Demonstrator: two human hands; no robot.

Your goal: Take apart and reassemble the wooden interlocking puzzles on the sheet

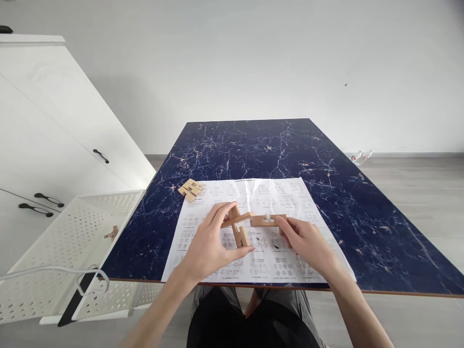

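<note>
My left hand (210,244) grips two crossed notched wooden puzzle pieces (239,227) above a white instruction sheet (253,193), fingers wrapped round them. My right hand (302,239) pinches a third flat wooden piece (268,220) with a notch, its end touching the crossed pair. A small pile of spare wooden pieces (191,189) lies at the sheet's far left corner, out of reach of either hand.
The sheet lies on a dark blue marbled table (326,159). A white perforated tray cart (72,237) stands to the left with one wooden piece (111,233) in it. A white cabinet (43,140) is behind it. Plastic bottles (360,156) lie on the floor by the wall.
</note>
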